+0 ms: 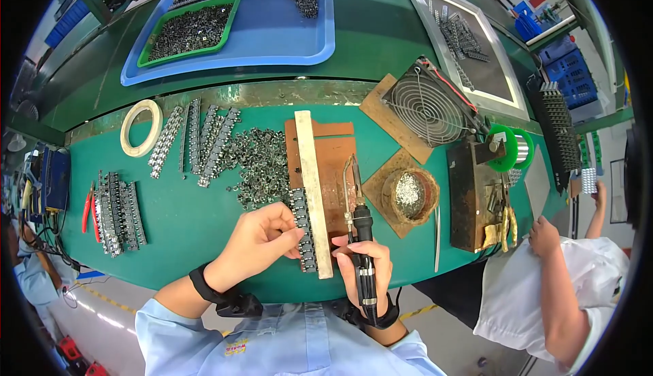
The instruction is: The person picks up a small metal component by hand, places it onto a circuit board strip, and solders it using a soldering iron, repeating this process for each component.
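Observation:
My right hand (367, 264) is closed round a soldering iron (364, 226) with a thin metal feed tube along its side, its tip pointing away from me over a brown board (335, 165). A long pale metal bar (312, 192) lies across that board. Against the bar's left side runs a strip of small dark components (303, 230). My left hand (262, 236) is pinched, its fingertips touching the strip; whatever is between them is too small to make out. Just beyond that hand spreads a heap of small metal parts (262, 168).
Left lie finished-looking strips (214, 141), a tape roll (141, 128) and red-handled pliers (88, 207). A fan (432, 104), a round tin (411, 196) and a green solder spool (510, 149) stand right. Behind is a blue tray (272, 43); a co-worker's hand (544, 236) is at far right.

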Demonstrator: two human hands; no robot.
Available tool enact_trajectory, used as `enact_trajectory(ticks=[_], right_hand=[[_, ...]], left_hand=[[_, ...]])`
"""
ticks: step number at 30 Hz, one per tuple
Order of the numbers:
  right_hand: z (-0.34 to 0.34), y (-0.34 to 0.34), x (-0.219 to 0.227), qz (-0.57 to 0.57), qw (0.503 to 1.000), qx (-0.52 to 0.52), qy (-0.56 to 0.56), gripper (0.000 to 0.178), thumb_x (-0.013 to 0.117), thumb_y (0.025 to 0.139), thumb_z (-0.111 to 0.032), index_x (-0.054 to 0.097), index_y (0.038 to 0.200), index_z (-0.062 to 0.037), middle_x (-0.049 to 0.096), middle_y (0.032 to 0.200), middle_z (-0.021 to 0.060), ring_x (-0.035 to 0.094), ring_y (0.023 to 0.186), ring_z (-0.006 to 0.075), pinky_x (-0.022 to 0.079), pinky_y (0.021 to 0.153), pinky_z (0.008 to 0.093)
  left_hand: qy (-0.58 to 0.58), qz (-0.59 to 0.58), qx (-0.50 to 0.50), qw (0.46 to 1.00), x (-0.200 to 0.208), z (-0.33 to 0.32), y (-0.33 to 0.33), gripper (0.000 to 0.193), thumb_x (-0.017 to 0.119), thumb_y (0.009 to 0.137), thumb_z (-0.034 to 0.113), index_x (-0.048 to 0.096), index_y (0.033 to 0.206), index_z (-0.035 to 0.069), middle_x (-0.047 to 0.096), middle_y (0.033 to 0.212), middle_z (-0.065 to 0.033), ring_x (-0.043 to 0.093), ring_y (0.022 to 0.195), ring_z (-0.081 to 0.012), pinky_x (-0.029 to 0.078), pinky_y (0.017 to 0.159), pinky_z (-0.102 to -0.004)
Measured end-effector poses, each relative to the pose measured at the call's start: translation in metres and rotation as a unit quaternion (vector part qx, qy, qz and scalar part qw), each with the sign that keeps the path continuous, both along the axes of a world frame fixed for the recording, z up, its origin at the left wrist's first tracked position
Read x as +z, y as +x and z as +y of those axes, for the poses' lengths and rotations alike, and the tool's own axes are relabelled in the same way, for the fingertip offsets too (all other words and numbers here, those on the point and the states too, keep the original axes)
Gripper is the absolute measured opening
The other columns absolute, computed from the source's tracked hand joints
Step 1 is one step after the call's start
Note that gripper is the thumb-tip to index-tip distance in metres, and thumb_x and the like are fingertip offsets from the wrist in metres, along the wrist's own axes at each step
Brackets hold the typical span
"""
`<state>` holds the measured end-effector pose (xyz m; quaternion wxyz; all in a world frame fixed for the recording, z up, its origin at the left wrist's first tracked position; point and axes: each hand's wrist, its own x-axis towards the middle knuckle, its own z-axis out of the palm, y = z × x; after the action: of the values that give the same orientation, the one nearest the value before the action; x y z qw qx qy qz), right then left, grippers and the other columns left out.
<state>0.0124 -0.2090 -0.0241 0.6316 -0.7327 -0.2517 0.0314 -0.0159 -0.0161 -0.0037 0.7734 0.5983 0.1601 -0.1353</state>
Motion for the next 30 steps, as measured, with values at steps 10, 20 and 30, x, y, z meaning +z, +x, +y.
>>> enact_trajectory(ticks=[10,20,30], right_hand=[[0.0002,0.0024,0.0012,-0.013,1.000,0.015,-0.012,0.027,0.056,0.079,0.004,0.041,0.100,-0.0020,0.059,0.091,0.0213,0.060,0.069,0.0148,0.049,0.064,0.0273],[0.0003,0.0016,-0.0025,-0.017,1.000,0.014,-0.015,0.029,0.058,0.077,0.006,0.041,0.100,-0.0024,0.059,0.092,0.0205,0.059,0.068,0.0138,0.048,0.063,0.0268],[0.0079,-0.0015,0.0013,-0.054,0.996,-0.001,-0.066,0.042,0.069,0.070,0.002,0.041,0.100,-0.0039,0.058,0.094,0.0158,0.058,0.067,0.0143,0.047,0.060,0.0255]], left_hand=[[-0.008,0.003,0.003,1.000,-0.0017,-0.0034,0.0019,0.012,0.057,0.083,0.007,0.048,0.080,-0.001,0.058,0.073,-0.0043,0.059,0.064,-0.0080,0.050,0.057,-0.0213],[-0.003,0.006,0.017,1.000,0.0018,-0.0069,0.0035,0.011,0.055,0.083,0.005,0.047,0.079,-0.001,0.060,0.073,-0.0048,0.059,0.065,-0.0082,0.050,0.057,-0.0222],[-0.013,-0.006,0.029,0.999,0.0047,-0.0099,0.0027,0.011,0.054,0.083,0.003,0.046,0.077,-0.001,0.059,0.070,-0.0058,0.060,0.058,-0.0106,0.049,0.051,-0.0236]])
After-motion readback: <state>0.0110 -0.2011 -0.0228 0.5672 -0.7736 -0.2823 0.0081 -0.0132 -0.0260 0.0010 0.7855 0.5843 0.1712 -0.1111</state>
